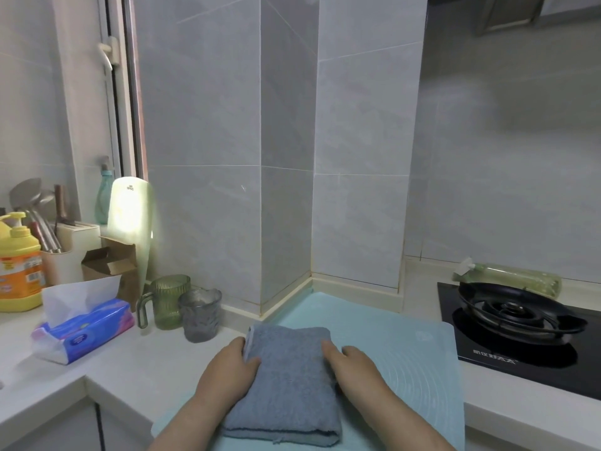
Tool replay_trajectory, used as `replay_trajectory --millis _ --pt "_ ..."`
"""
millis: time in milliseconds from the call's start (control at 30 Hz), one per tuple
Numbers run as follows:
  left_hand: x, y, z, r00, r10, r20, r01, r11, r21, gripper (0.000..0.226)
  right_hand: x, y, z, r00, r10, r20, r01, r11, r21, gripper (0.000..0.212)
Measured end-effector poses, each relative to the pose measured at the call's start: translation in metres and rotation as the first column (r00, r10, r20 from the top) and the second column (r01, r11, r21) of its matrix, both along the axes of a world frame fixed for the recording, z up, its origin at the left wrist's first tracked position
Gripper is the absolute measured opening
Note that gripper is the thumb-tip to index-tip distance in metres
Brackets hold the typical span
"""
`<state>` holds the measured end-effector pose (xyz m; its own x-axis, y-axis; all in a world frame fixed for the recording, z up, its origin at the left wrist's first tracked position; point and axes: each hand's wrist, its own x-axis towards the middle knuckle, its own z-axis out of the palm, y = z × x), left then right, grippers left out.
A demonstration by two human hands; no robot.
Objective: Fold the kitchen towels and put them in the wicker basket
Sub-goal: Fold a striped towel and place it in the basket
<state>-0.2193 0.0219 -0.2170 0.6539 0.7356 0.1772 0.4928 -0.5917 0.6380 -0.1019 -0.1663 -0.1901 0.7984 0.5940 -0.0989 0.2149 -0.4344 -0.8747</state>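
Folded towel (289, 382) between left hand (227, 369) and right hand (354, 366).

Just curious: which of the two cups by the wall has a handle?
The green cup, the one further left. The grey cup beside it shows no handle.

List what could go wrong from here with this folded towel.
1. Both hands, left hand and right hand, press the sides of the blue towel; lifting it loosely could undo the fold.
2. No wicker basket is in view, so the carry may be long.
3. A swing to the left could knock the grey cup or green mug; to the right lies the gas burner.
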Motion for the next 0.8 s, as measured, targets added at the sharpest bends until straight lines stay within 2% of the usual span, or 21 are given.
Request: replay_trajectory --millis 33,100,267,333,400,500,600,633,700,733,800 --pt "0.001 -0.001 -0.001 1.000 0.015 -0.009 -0.015 1.000 0.021 0.018 0.000 0.008 0.006 0.995 -0.045 -0.086 0.044 0.999 -0.014 0.051" --pt "0.000 -0.005 -0.002 0.999 0.052 0.006 -0.052 0.998 0.041 0.019 -0.004 0.023 0.014 0.972 -0.054 -0.229 0.059 0.998 0.017 0.023" --pt "-0.007 -0.012 -0.006 0.984 0.147 0.105 -0.157 0.983 0.095 0.037 0.001 0.043 0.002 0.976 -0.064 -0.209 0.075 0.996 0.041 0.004" --pt "-0.010 -0.014 -0.003 0.977 0.160 0.140 -0.179 0.975 0.131 0.048 0.002 0.043 0.003 0.994 -0.014 -0.104 0.022 0.997 0.078 0.009" --pt "-0.011 -0.014 0.002 0.972 0.126 0.197 -0.158 0.975 0.154 0.053 0.003 0.037 0.013 0.992 0.066 0.104 -0.072 0.996 0.056 0.010" --pt "-0.008 -0.014 0.018 0.943 0.010 0.333 -0.056 0.990 0.127 0.069 0.009 0.027 0.040 0.899 0.223 0.376 -0.240 0.971 -0.002 0.013" --pt "-0.003 -0.016 0.049 0.914 -0.107 0.391 0.090 0.994 0.061 0.093 0.008 0.014 0.078 0.775 0.400 0.489 -0.406 0.908 -0.100 0.016" --pt "-0.003 -0.018 0.060 0.907 -0.166 0.387 0.158 0.986 0.052 0.089 0.007 0.010 0.090 0.736 0.441 0.513 -0.433 0.890 -0.144 0.019" --pt "-0.004 -0.022 0.078 0.876 -0.297 0.381 0.338 0.940 -0.044 0.057 0.005 0.002 0.115 0.691 0.500 0.522 -0.460 0.861 -0.215 0.021" --pt "-0.005 -0.023 0.084 0.852 -0.337 0.401 0.426 0.891 -0.155 0.044 0.005 -0.001 0.125 0.679 0.522 0.516 -0.468 0.850 -0.243 0.022" --pt "-0.008 -0.027 0.088 0.798 -0.365 0.479 0.555 0.754 -0.351 0.036 0.007 -0.007 0.140 0.665 0.540 0.515 -0.462 0.840 -0.285 0.022"
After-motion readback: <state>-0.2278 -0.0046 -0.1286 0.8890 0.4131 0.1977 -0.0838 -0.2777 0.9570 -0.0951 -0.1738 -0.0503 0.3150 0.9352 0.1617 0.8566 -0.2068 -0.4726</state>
